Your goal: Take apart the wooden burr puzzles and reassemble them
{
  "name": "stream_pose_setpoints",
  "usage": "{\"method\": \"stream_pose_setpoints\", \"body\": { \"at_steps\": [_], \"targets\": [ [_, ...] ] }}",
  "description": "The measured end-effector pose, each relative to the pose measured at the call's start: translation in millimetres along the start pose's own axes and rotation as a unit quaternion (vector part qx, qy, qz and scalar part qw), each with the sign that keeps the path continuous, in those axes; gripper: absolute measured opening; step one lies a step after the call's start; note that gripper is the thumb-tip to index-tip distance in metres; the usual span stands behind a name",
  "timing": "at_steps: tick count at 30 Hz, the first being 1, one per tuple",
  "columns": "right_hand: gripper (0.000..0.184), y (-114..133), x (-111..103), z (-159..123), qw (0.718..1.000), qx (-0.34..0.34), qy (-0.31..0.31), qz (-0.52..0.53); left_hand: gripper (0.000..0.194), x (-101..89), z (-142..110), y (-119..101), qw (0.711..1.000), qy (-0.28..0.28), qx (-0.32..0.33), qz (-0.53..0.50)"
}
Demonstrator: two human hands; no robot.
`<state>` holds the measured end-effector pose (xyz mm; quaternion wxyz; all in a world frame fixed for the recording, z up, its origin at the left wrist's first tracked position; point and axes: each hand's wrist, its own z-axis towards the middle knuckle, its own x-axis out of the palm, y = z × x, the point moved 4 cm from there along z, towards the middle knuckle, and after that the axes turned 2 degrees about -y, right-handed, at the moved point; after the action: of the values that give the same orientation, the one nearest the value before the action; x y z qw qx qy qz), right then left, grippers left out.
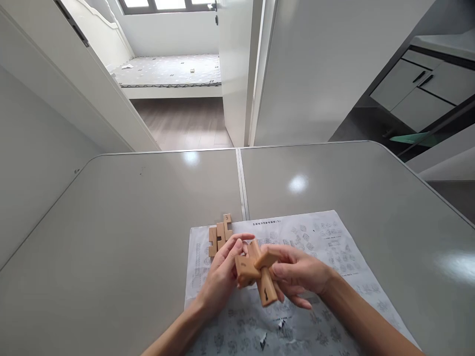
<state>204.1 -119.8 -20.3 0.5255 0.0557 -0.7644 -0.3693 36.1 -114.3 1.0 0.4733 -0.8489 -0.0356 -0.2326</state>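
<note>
Between my two hands is a partly interlocked wooden burr puzzle [266, 286], its notched bars crossing one another and held above a printed sheet. My left hand [221, 271] grips its left side, with the index finger reaching behind the bars. From the right, my right hand [299, 271] pinches another bar between thumb and fingers, while its lower fingers stick out loosely. A dark mark shows on the end of the bar nearest me. Just beyond my left hand, several loose notched wooden pieces [220, 232] lie side by side at the sheet's upper left edge.
The paper sheet [311, 232] carries small puzzle diagrams and is torn in places near the front. It lies on a glossy grey table [122, 237] with a metal seam [242, 183]. Beyond stand a white door [237, 74] and a bed [170, 71]; cabinets [423, 79] are at right.
</note>
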Motion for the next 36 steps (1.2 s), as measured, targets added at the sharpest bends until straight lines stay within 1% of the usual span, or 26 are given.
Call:
{"method": "stream_pose_setpoints", "body": {
  "at_steps": [3,5,8,11,13,17,19,22,25,27,30,33,36],
  "targets": [
    [0.030,8.7,-5.0,-0.2,0.994,-0.086,-0.061,0.033,0.053,1.5,4.0,1.4,0.997,0.006,0.012,-0.075],
    [0.026,16.2,-8.4,-1.1,0.982,-0.147,-0.109,0.049,0.050,2.2,6.2,0.9,0.994,0.014,0.028,-0.100],
    [0.023,27.0,-15.2,-4.4,0.954,-0.220,-0.191,0.070,0.041,3.0,7.0,-0.4,0.994,0.028,0.043,-0.099],
    [0.020,34.7,-23.6,-9.0,0.920,-0.274,-0.254,0.120,0.034,4.4,5.7,-1.2,0.995,0.043,0.042,-0.085],
    [0.016,38.4,-29.2,-12.0,0.898,-0.303,-0.279,0.158,0.031,5.1,5.1,-1.3,0.995,0.051,0.040,-0.075],
    [0.010,44.7,-38.5,-18.1,0.852,-0.350,-0.304,0.242,0.029,4.5,5.2,-0.7,0.995,0.059,0.044,-0.068],
    [0.013,47.7,-41.8,-21.4,0.829,-0.365,-0.318,0.282,0.029,4.1,5.2,-0.4,0.995,0.062,0.044,-0.064],
    [0.021,52.0,-44.1,-26.5,0.797,-0.383,-0.338,0.322,0.029,4.3,4.6,-1.3,0.996,0.065,0.040,-0.053],
    [0.027,54.2,-44.5,-29.7,0.773,-0.398,-0.352,0.346,0.028,5.1,3.8,-2.8,0.996,0.066,0.041,-0.048],
    [0.030,54.6,-44.3,-30.3,0.766,-0.401,-0.359,0.352,0.027,5.3,3.6,-3.3,0.996,0.065,0.041,-0.048],
    [0.035,55.6,-43.1,-30.1,0.765,-0.407,-0.353,0.354,0.027,5.0,3.6,-3.1,0.996,0.068,0.041,-0.047],
    [0.038,56.2,-42.3,-30.0,0.772,-0.406,-0.339,0.353,0.026,4.0,3.3,-2.6,0.996,0.071,0.043,-0.043],
    [0.040,55.2,-43.7,-31.0,0.781,-0.400,-0.337,0.340,0.024,4.0,2.9,-2.2,0.995,0.077,0.044,-0.040]
  ]
}}
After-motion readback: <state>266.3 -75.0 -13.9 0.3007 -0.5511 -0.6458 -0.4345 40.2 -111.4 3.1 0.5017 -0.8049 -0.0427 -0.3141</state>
